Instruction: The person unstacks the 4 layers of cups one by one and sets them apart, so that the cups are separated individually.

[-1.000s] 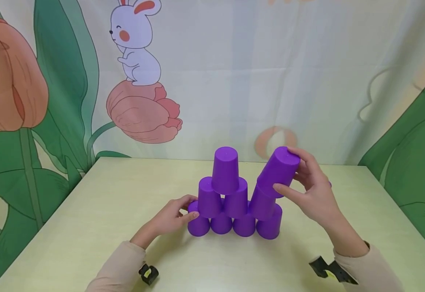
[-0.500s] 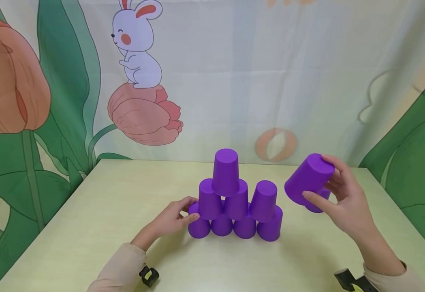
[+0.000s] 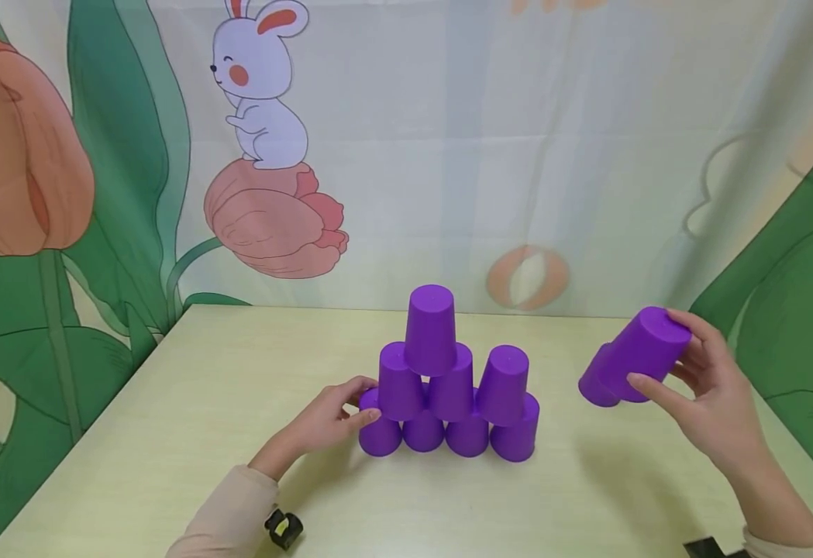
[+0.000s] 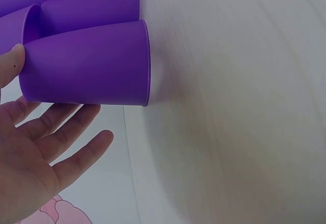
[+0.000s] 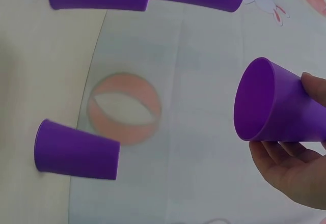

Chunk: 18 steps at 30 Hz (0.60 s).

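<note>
Upside-down purple plastic cups form a stack, with several in the bottom row, three above them and a single top cup (image 3: pixel 430 329). At the stack's left end, my left hand (image 3: pixel 322 415) holds the leftmost bottom cup (image 4: pixel 89 66), thumb on the near side and fingers reaching behind. My right hand (image 3: pixel 716 403) grips another purple cup (image 5: pixel 295 107) between thumb and fingers, raised and tilted, its mouth down to the left. Behind that cup in the head view stands a lone purple cup (image 3: pixel 594 381), partly hidden; the right wrist view shows the two apart.
The pale wooden table (image 3: pixel 448 504) ends at a printed curtain (image 3: pixel 392 194) at the back. The second-row right cup (image 3: pixel 505 384) has no cup on it. Dark camera mounts (image 3: pixel 284 528) sit at both wrists.
My right hand has lifted its cup off the right side of the stack and carried it right and slightly down, beside the lone cup. The left hand stays in place.
</note>
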Motion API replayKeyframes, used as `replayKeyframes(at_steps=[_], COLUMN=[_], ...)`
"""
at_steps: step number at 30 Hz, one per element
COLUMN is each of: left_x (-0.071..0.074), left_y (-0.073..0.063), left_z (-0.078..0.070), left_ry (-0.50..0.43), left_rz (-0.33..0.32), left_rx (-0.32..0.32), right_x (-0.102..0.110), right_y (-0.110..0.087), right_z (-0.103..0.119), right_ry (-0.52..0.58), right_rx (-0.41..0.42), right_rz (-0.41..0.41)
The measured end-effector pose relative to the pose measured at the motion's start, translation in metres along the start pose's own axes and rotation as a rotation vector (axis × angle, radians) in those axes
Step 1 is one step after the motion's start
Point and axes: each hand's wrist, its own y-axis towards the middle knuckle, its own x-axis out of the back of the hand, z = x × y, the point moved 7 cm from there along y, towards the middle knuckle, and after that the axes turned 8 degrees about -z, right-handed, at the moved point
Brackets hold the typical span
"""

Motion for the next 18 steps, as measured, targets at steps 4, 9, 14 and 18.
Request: replayKeyframes(at_steps=[4,9,14,18], left_x=[0.0,0.001,0.002,0.001], left_y=[0.0,0.001,0.0,0.0], left_z=[0.0,-0.001,-0.001,-0.001], left_ry=[0.003,-0.003,0.005,0.008], left_rz=[0.003,0.0,-0.005,-0.001], left_rx=[-0.004,-0.014,-0.011,-0.006], right_x=[0.012,0.025,0.034,0.042], right_y=[0.0,0.002,0.004,0.004], right_z=[-0.011,-0.025,-0.038,-0.052], right_ry=[-0.06,-0.089,-0.131,-0.138], right_rx=[-0.04,-0.09,-0.14,-0.185], right_rz=[-0.033,-0.074,-0.085,-0.091])
